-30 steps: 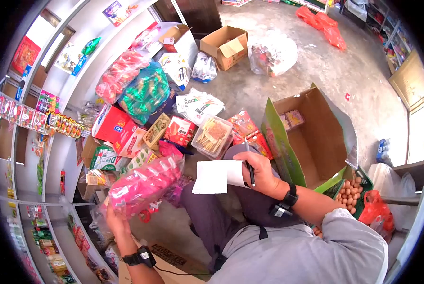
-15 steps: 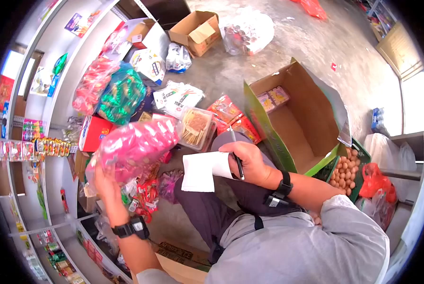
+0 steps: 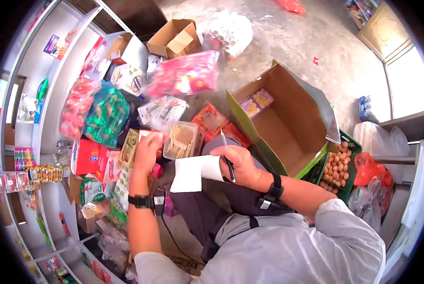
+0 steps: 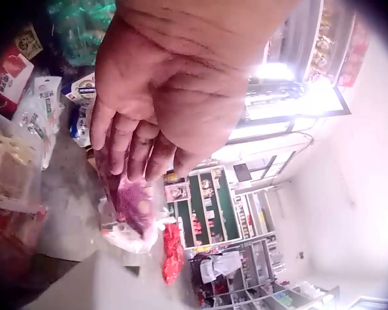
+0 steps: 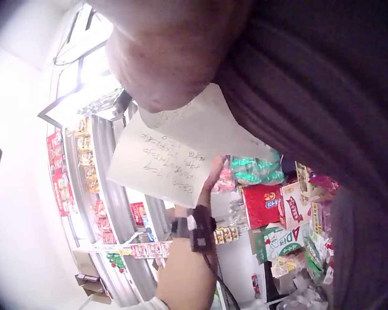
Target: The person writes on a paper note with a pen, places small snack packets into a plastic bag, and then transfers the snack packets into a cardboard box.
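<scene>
A clear bag of pink-wrapped goods (image 3: 186,73), blurred by motion, appears beyond my left hand (image 3: 147,150) and apart from it. In the left wrist view, that hand's fingers are extended, and the pink bag (image 4: 134,205) shows past their tips. My right hand (image 3: 244,164) holds a black pen (image 3: 229,165) and folded white paper (image 3: 187,176) above my lap. Handwriting covers the paper (image 5: 158,161) in the right wrist view. Below and beside the left hand is a plastic tub of thin sticks (image 3: 178,142).
An open green-edged carton (image 3: 292,142) stands at right with small packs inside. A crate of eggs (image 3: 339,163) is beside it. Green (image 3: 107,113) and red (image 3: 79,102) bags of goods lie by the shelves (image 3: 51,113). An open brown box (image 3: 176,40) sits farther back.
My left hand lifted the pink bag, swung it forward and right, and let go. The bag is now past the hand over the floor goods. The right hand keeps the pen and paper.
</scene>
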Demonstrator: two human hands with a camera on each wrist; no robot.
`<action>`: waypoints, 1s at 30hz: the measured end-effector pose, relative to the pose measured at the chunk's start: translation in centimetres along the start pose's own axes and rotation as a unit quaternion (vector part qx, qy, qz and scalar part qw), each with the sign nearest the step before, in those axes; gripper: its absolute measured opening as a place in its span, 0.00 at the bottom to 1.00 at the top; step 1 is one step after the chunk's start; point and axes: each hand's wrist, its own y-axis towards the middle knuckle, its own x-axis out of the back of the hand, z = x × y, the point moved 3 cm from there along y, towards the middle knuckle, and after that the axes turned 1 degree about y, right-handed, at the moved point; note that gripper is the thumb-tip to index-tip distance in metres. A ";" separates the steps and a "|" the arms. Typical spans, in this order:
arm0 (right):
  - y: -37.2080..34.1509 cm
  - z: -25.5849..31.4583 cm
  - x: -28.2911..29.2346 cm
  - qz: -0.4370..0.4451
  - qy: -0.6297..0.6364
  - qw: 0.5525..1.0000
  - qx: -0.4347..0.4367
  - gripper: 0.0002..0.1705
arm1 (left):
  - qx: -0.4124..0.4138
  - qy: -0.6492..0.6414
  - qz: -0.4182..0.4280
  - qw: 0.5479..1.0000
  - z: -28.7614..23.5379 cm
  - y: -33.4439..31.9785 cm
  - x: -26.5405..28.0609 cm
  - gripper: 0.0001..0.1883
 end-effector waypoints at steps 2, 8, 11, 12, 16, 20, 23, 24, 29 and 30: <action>0.2 0.6 -0.7 -0.008 0.000 1.000 0.022 0.20 | 0.002 0.067 -0.015 0.998 2.1 -4.2 0.7 0.18; -1.0 1.6 -3.7 0.108 0.076 0.991 0.004 0.19 | 0.194 0.028 -0.266 0.944 15.8 -25.6 7.5 0.17; -1.9 3.0 -5.0 0.152 0.096 0.983 0.026 0.17 | 0.287 0.055 -0.362 0.885 22.6 -43.3 9.7 0.16; -2.6 3.6 -5.3 0.188 0.107 0.976 -0.005 0.17 | 0.295 0.073 -0.412 0.859 21.2 -48.6 8.5 0.16; -4.9 6.1 -9.0 0.228 0.152 0.962 0.004 0.18 | 0.414 0.154 -0.554 0.706 15.7 -66.2 2.4 0.17; -8.0 8.5 -12.8 0.305 0.224 0.924 0.047 0.17 | 0.581 0.046 -0.546 0.602 15.6 -79.6 -9.5 0.18; -10.4 9.3 -14.3 0.342 0.178 0.912 0.139 0.27 | 0.364 -0.098 -0.651 0.659 17.3 -82.3 -19.8 0.18; -10.5 10.3 -14.6 0.336 0.180 0.915 0.130 0.27 | 0.371 -0.033 -0.646 0.666 19.7 -83.8 -20.7 0.19; -11.7 11.3 -17.6 0.278 0.194 0.934 0.115 0.15 | 0.501 0.143 -0.539 0.661 12.0 -74.7 -18.7 0.27; -11.8 11.7 -17.5 0.281 0.181 0.936 0.109 0.15 | 0.493 0.136 -0.546 0.663 12.5 -75.2 -17.6 0.27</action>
